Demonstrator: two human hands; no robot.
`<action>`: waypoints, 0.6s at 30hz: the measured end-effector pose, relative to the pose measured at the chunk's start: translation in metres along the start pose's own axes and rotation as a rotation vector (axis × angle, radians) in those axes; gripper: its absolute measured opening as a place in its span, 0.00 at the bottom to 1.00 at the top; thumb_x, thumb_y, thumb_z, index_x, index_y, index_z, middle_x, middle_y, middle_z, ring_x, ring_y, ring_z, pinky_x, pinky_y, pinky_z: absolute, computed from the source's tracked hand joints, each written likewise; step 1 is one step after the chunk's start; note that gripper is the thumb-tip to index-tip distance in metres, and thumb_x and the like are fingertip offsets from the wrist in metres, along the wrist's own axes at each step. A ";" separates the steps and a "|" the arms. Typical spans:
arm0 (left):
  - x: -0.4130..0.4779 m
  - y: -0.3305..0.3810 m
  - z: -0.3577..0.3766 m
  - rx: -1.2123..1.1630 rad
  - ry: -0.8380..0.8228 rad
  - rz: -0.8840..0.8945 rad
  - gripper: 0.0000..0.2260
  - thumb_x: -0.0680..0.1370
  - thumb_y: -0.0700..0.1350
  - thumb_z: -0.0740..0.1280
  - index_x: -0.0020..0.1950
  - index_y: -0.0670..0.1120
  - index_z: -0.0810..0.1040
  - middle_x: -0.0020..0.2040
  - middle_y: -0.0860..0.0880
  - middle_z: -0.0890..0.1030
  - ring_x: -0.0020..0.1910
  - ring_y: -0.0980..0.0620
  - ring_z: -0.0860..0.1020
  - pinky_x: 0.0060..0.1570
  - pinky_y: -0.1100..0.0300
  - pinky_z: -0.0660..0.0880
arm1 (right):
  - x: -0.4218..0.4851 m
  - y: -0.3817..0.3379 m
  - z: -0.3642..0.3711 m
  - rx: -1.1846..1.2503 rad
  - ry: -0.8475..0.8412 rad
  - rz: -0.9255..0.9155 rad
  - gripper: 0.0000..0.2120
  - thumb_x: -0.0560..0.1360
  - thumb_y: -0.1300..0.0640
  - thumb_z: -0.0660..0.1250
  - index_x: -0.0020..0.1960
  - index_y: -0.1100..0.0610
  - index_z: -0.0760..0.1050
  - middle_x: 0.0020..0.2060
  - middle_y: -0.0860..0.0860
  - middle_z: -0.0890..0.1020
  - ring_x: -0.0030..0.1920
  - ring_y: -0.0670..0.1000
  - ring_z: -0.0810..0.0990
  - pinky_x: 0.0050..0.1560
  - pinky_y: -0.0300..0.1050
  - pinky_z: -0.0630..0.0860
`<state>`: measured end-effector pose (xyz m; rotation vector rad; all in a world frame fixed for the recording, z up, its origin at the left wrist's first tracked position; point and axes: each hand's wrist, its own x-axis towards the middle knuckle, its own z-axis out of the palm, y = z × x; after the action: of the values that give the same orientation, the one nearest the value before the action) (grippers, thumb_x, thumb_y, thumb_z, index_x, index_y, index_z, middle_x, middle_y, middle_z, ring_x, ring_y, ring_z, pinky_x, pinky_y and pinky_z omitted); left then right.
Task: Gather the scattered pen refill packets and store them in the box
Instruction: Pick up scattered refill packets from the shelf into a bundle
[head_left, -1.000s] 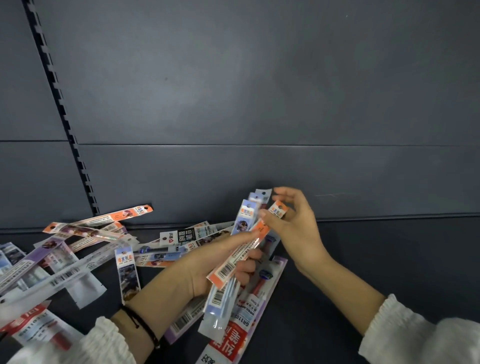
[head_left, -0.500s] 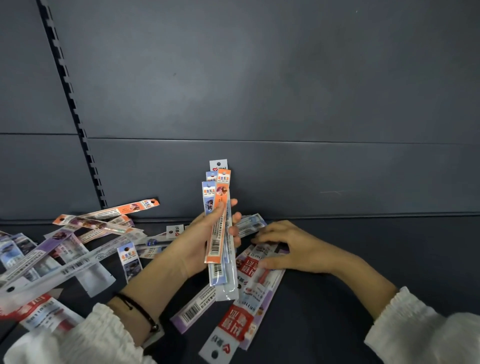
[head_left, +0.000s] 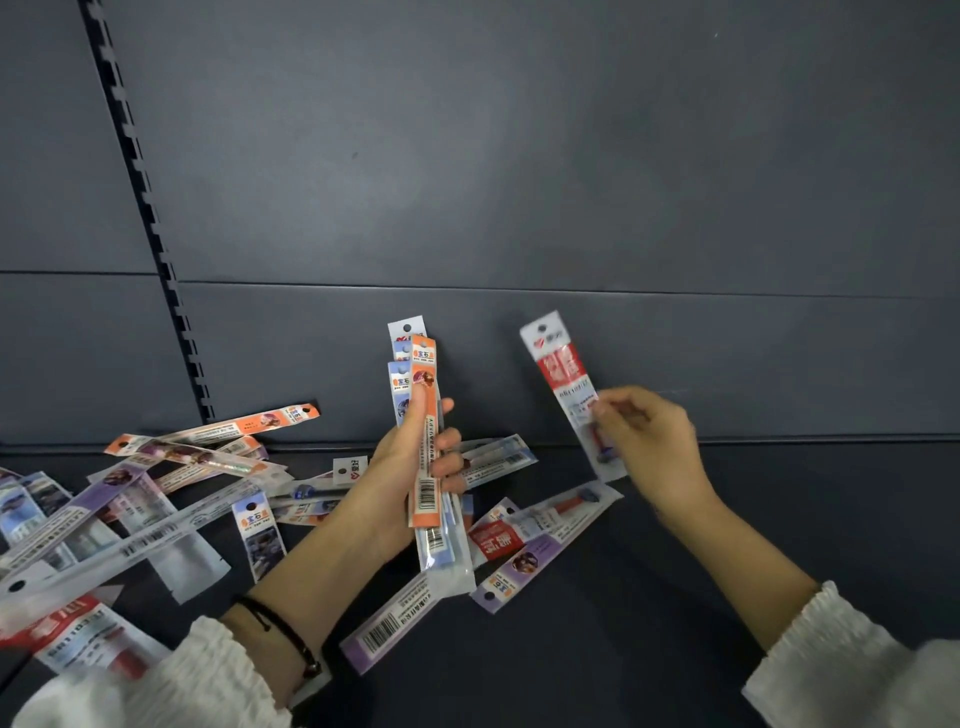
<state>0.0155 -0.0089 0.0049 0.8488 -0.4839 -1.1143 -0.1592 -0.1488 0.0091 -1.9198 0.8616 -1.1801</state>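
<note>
Head view: right hand (head_left: 649, 441) pinches a tilted red packet (head_left: 558, 371), right of the upright bundle (head_left: 427, 499) the left hand (head_left: 392, 480) grips; joining them likely means moving left.

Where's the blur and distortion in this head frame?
Head view: motion blur on the right hand, red packet, left sleeve and right sleeve; packet bundle in the grip of the left hand reads sharp; wide-angle lens bows the slotted upright.

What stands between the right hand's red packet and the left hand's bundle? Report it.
Nothing visible: the red packet, pinched by the right hand, and the bundle gripped by the left hand are held up apart, open air between.
</note>
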 end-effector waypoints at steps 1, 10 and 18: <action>0.000 -0.002 0.003 0.027 0.003 0.019 0.27 0.69 0.62 0.65 0.61 0.47 0.72 0.30 0.53 0.68 0.22 0.59 0.64 0.22 0.67 0.67 | -0.004 -0.007 0.002 0.111 -0.020 0.044 0.06 0.77 0.61 0.66 0.49 0.54 0.80 0.43 0.47 0.84 0.42 0.45 0.83 0.39 0.35 0.77; -0.011 -0.012 0.014 0.337 -0.039 0.216 0.24 0.70 0.54 0.70 0.63 0.45 0.74 0.54 0.41 0.83 0.51 0.44 0.83 0.50 0.51 0.80 | -0.041 -0.047 0.035 0.406 -0.316 0.181 0.04 0.72 0.60 0.72 0.45 0.57 0.78 0.38 0.52 0.85 0.35 0.46 0.82 0.31 0.38 0.76; -0.011 -0.009 0.011 0.301 -0.038 0.167 0.19 0.72 0.48 0.70 0.61 0.43 0.76 0.45 0.47 0.82 0.41 0.52 0.83 0.39 0.59 0.79 | -0.040 -0.045 0.036 0.444 -0.456 0.123 0.04 0.73 0.61 0.71 0.46 0.60 0.77 0.37 0.50 0.84 0.34 0.45 0.81 0.31 0.37 0.75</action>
<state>-0.0020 -0.0043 0.0050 1.0293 -0.7540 -0.9176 -0.1331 -0.0847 0.0174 -1.6423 0.4207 -0.7360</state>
